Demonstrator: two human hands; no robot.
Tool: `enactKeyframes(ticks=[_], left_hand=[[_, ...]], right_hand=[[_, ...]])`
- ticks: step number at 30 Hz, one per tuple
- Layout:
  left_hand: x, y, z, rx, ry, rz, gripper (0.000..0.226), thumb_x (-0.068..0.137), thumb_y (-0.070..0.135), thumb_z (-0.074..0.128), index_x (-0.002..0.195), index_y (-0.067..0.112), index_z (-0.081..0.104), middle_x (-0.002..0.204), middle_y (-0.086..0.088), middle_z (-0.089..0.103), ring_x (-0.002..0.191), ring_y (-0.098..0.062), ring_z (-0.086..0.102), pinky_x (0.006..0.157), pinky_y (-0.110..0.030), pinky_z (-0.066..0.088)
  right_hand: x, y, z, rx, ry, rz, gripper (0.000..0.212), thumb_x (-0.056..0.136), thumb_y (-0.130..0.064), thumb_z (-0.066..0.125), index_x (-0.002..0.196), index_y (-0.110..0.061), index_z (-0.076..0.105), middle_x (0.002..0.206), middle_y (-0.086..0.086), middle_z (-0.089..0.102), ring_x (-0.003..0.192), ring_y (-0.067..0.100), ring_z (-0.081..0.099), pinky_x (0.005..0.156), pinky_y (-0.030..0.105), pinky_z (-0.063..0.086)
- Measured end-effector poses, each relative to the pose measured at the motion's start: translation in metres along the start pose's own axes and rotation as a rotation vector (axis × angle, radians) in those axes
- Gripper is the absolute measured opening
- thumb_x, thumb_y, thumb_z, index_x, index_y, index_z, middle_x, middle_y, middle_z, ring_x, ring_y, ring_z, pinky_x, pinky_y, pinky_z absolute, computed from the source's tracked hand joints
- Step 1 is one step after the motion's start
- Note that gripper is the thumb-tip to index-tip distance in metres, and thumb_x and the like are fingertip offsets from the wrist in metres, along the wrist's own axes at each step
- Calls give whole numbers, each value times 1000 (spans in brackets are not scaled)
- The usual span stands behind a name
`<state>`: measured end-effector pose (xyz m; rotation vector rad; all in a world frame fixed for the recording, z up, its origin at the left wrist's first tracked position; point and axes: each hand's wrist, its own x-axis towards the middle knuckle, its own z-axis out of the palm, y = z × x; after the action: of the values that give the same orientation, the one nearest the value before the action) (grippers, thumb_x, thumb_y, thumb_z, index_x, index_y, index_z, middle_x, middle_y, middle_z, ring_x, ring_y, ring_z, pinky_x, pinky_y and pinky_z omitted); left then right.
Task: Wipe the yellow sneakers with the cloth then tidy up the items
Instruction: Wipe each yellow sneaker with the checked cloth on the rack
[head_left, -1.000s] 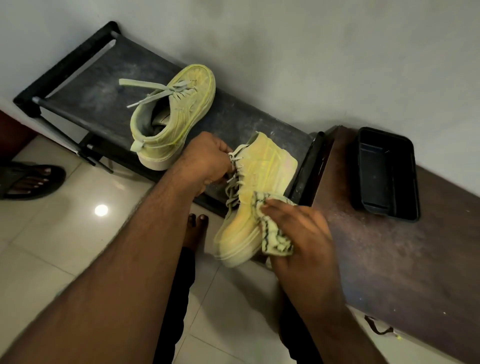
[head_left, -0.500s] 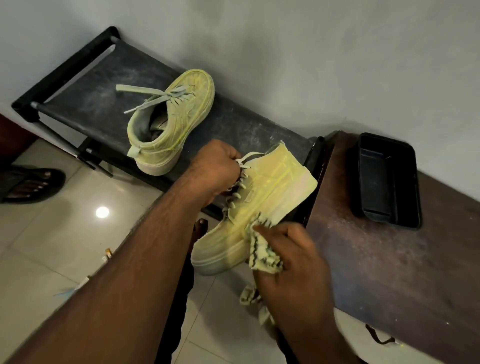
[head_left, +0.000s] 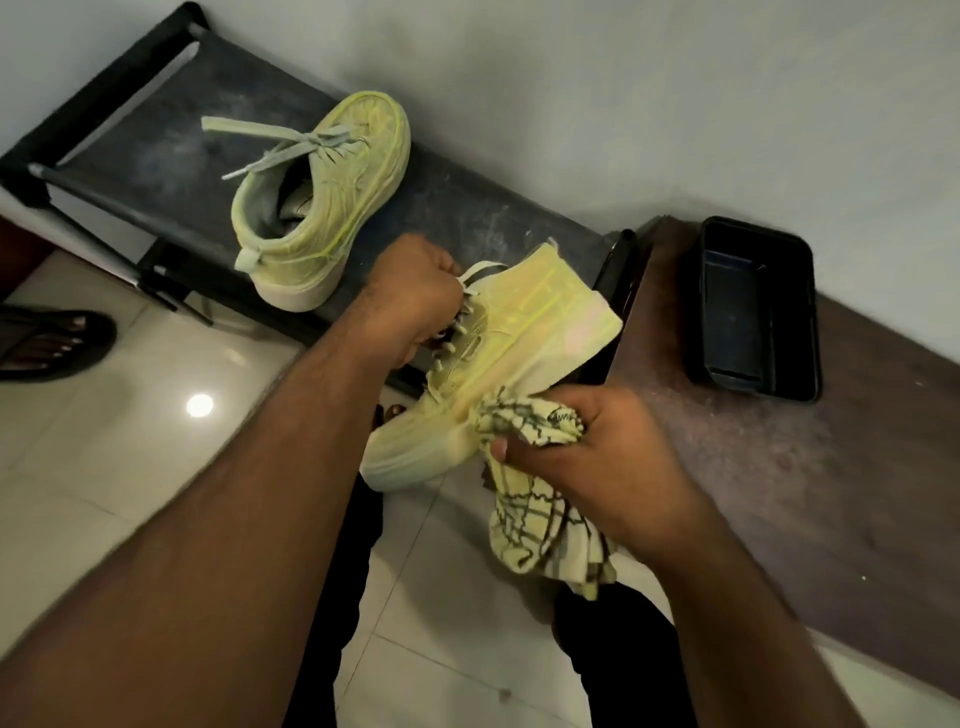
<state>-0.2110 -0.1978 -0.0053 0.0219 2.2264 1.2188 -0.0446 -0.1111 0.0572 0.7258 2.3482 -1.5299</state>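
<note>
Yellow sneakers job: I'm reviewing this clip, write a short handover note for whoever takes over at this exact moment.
Left hand grips the held sneaker at its laces, off the rack.
Right hand grips the cloth, pressed to that sneaker's side near the sole.
Second sneaker rests on the dusty black rack.
Black tray sits on the wooden bench.
Done: wiping under way on one sneaker.
Left: finish wiping, then tidy up; whether the second sneaker is wiped is unclear.
</note>
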Motion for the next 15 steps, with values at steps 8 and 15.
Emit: enactKeyframes(ticks=[8,15], left_hand=[[-4,3,-1,19,-52,48,27,81,-7,54,76,11,74,63,-9,66,52,-19,57,49,-29,50],[4,0,-3,-87,-8,29,25,83,-5,59,74,14,72,64,-8,68,49,-18,59,48,-30,51]], right_hand=[[28,-4,-72,-174,504,-310,25,74,-12,79,94,-27,74,98,-7,70,91,10,66,81,40,54],[27,23,-6,-647,381,-570,26,70,-22,72,91,-35,74,102,-20,66,105,10,48,83,28,16]])
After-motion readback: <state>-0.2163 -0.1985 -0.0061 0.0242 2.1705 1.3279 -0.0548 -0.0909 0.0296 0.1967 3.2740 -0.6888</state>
